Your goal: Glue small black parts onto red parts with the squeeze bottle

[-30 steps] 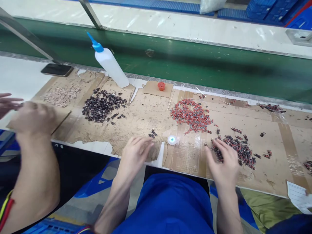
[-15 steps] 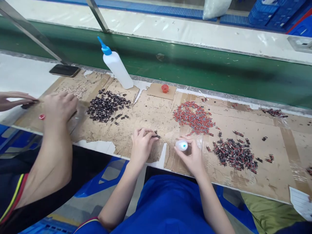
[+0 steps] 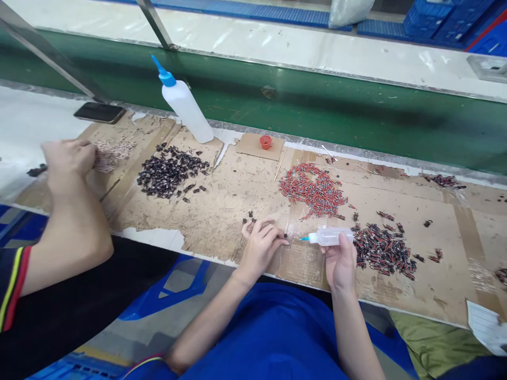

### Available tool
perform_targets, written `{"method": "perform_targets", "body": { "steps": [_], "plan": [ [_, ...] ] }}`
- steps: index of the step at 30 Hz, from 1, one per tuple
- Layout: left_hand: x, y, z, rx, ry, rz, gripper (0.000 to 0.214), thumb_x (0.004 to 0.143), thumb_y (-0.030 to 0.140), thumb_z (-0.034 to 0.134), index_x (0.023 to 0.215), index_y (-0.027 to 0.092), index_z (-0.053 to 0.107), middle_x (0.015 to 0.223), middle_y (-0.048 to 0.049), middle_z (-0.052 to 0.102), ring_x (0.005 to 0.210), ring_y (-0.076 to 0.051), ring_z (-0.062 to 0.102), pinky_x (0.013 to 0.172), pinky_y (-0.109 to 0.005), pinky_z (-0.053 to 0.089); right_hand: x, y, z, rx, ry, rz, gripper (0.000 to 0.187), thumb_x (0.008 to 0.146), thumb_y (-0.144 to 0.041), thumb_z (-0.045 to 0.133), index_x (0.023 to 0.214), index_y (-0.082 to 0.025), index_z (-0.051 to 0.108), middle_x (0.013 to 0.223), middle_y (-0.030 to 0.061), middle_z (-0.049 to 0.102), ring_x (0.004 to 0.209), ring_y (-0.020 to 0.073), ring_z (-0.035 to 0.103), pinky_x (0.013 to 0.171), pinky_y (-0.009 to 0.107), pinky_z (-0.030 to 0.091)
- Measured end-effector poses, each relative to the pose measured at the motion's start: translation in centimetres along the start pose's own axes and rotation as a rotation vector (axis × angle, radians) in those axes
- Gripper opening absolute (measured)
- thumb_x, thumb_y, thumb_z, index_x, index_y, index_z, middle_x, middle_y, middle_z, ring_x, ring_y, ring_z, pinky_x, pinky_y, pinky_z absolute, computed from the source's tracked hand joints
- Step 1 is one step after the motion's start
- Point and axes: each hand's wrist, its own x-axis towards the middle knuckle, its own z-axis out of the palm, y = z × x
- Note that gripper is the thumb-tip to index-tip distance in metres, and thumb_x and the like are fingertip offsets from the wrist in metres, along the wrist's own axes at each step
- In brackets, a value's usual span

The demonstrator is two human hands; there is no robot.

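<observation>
My left hand (image 3: 261, 244) is closed in a pinch above the cardboard, with a small dark part (image 3: 285, 235) at its fingertips. Its exact kind is too small to make out. A few more dark pieces (image 3: 250, 215) lie just beyond the knuckles. My right hand (image 3: 341, 266) grips a small clear squeeze bottle (image 3: 335, 236) lying sideways, its blue nozzle pointing left toward the pinched part, a short gap away. Under and beside this bottle spreads a pile of black-and-red parts (image 3: 384, 250). Farther off sits a heap of small red parts (image 3: 312, 190).
A large white bottle (image 3: 188, 113) with a blue nozzle stands behind a black pile (image 3: 170, 171). At the back are a red cup (image 3: 265, 141), a wooden stick (image 3: 280, 164) and a phone (image 3: 100, 113). A co-worker's hand (image 3: 71, 158) is busy at left, by small pinkish pieces (image 3: 113, 153).
My left hand has moved right, leaving dark pieces behind it. My right hand has shifted right and turned the bottle from pointing up at me to lying sideways. The co-worker's hand moved left.
</observation>
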Motion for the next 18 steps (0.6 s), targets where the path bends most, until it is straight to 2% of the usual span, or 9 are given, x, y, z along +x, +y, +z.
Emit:
{"method": "perform_targets", "body": {
  "steps": [3,8,11,18],
  "plan": [
    [-0.1,0.0,0.3,-0.052,-0.043,-0.040,0.012,0.076,0.021,0.076,0.074,0.025,0.065,0.084,0.0016,0.075,0.110,-0.027,0.059,0.101,-0.048,0.019,-0.1,0.0,-0.2,-0.046,0.007,-0.020,0.035,0.071,-0.052,0.069,0.072,-0.018,0.061,0.060,-0.0005,0.063,0.048,0.0119,0.053,0.043,0.023,0.037],
    [-0.4,-0.6,-0.4,-0.090,-0.080,-0.108,0.014,0.076,0.021,0.076,0.087,0.027,0.069,0.095,-0.0024,0.076,0.113,-0.026,0.060,0.101,-0.047,0.025,-0.2,0.5,0.0,-0.232,0.028,-0.082,0.032,0.072,-0.048,0.069,0.068,-0.017,0.065,0.061,0.0024,0.066,0.056,0.0158,0.059,0.050,0.026,0.042],
    [-0.5,-0.6,-0.5,-0.098,-0.061,-0.113,0.010,0.077,0.021,0.074,0.085,0.028,0.071,0.098,-0.0034,0.076,0.112,-0.026,0.061,0.100,-0.047,0.026,-0.4,0.4,0.6,-0.326,0.024,-0.124,0.032,0.071,-0.048,0.068,0.062,-0.017,0.066,0.058,0.0029,0.067,0.055,0.0174,0.060,0.053,0.028,0.047],
    [-0.3,-0.5,-0.3,-0.113,-0.033,-0.101,0.009,0.077,0.020,0.075,0.079,0.028,0.072,0.098,-0.0022,0.076,0.108,-0.025,0.065,0.099,-0.046,0.027,-0.7,0.3,1.0,-0.445,-0.046,-0.162,0.029,0.074,-0.045,0.066,0.065,-0.017,0.069,0.062,0.0035,0.071,0.057,0.0198,0.063,0.054,0.030,0.051]
  ]
}}
